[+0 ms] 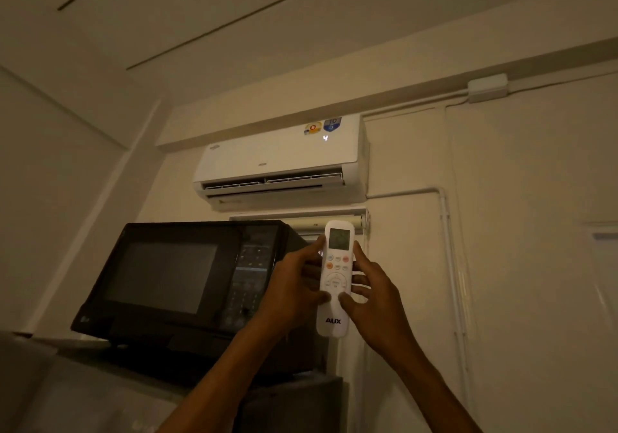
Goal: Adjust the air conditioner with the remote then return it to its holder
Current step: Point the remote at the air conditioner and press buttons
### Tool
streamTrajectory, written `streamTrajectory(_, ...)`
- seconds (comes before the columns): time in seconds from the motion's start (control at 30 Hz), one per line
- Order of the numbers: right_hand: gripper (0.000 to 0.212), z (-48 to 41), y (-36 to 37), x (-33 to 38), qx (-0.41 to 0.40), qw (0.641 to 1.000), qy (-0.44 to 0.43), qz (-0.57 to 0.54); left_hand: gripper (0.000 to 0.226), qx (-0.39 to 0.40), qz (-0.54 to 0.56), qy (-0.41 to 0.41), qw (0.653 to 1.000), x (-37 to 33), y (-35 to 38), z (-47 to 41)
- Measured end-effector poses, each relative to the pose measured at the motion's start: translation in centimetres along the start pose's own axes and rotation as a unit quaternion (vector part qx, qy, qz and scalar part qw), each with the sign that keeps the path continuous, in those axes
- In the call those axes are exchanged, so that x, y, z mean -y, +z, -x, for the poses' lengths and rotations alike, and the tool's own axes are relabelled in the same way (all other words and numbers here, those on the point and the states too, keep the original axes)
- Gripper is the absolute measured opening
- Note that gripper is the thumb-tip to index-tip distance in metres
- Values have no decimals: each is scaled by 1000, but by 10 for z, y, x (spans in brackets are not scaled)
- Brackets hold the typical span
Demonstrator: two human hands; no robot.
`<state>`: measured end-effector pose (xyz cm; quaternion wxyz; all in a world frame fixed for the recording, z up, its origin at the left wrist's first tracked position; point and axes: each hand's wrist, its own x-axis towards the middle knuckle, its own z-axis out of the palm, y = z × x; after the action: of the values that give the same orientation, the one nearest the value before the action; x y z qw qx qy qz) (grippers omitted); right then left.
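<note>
the slim white plastic remote with the small grey screen and pale round buttons (335,277) is held upright in the air, screen end pointing up toward the white wall-mounted air conditioner unit (282,162) above it. the left hand (291,294) is closed around the remote's left edge, fingers behind the body and thumb on the front near the lower edge of the button pad. the right hand (369,294) is half closed on the right edge, fingers curled at the side and thumb resting on the front just below the round direction pad. both hands are in contact with the remote; neither holds anything else.

the unit's louvre stands open and a lit figure shows on its front panel near the upper right corner, so it appears to be running. the remote screen is lit but its reading is too dim to make out.

the boxy black microwave oven with the dark glass door (182,285) sits on a raised surface to the left of the hands, clear of them.

assessment: the adjusting step is in hand, thumbs placed for pressing. whether the setting is complete cannot be confirmed. the return step is not yet done, and no holder is visible in this view.
</note>
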<state>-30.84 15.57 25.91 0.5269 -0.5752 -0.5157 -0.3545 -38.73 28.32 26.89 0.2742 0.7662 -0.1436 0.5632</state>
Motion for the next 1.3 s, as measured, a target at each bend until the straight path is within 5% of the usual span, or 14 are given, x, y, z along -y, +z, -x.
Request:
streamTrajectory(0.7, 70, -28, 25, -11, -11, 1000, -19, 20, 86, -8, 17, 2, 1000, 25, -10, -23)
streamTrajectory(1.3, 73, -13, -50, -19, -17, 999, -23, 15, 84, -14, -6, 17, 1000, -28, 46, -20)
